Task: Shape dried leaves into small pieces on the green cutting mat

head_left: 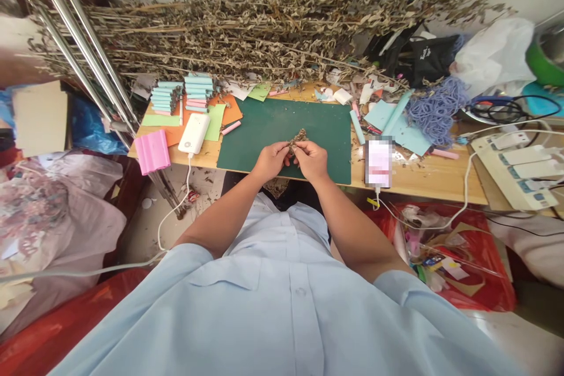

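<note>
Both my hands meet over the front part of a dark green mat (259,123) on the wooden table. My left hand (272,161) and my right hand (312,160) are closed, with fingertips pinched on a small bunch of dried leaves (300,136). The bunch pokes up between them, brown and crumpled. Part of it is hidden behind my fingers. More dried plant matter (277,187) shows below the table edge, by my lap. A pink paper roll (231,127) lies at the mat's left edge, and a light blue roll (357,127) at its right.
Long dried leafy stalks (264,29) spread across the back. Stacked paper rolls (197,93) and a white power bank (194,134) stand left. To the right are a phone (379,163), blue-purple cords (438,108) and a power strip (513,164). White cables hang off the front edge.
</note>
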A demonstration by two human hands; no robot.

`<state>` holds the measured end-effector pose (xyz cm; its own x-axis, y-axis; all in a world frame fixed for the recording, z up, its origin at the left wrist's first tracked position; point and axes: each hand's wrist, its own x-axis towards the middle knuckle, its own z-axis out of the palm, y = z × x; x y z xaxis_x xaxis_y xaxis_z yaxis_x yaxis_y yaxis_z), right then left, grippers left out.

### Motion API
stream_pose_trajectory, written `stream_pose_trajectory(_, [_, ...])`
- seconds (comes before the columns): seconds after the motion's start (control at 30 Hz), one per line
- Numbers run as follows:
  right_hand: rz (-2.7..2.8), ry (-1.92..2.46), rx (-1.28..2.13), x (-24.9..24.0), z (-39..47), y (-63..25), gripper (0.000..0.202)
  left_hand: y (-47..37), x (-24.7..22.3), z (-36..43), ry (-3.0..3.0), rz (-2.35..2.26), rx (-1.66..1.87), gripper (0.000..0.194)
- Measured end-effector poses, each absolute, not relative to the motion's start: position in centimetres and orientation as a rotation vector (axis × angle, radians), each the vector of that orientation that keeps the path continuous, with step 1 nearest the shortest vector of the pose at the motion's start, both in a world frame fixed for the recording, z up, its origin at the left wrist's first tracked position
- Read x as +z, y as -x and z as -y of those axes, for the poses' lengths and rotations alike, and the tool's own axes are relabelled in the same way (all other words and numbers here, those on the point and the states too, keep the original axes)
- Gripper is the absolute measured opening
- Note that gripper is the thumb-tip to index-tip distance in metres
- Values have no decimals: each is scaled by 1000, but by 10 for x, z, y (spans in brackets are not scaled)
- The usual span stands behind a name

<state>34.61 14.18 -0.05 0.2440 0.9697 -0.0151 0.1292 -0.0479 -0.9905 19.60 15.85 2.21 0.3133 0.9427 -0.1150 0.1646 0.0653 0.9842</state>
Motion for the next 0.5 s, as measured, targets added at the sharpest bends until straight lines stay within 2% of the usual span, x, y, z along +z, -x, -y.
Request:
stream_pose_trajectory(0.27, [1120, 1434, 1012, -3, -141, -344, 37, -196, 28, -155, -1707, -1152, 796, 26])
stream_pose_trajectory(0.5, [1069, 1407, 1052, 2, -143, -346, 34, -197, 30, -158, -1636, -1151, 753, 27])
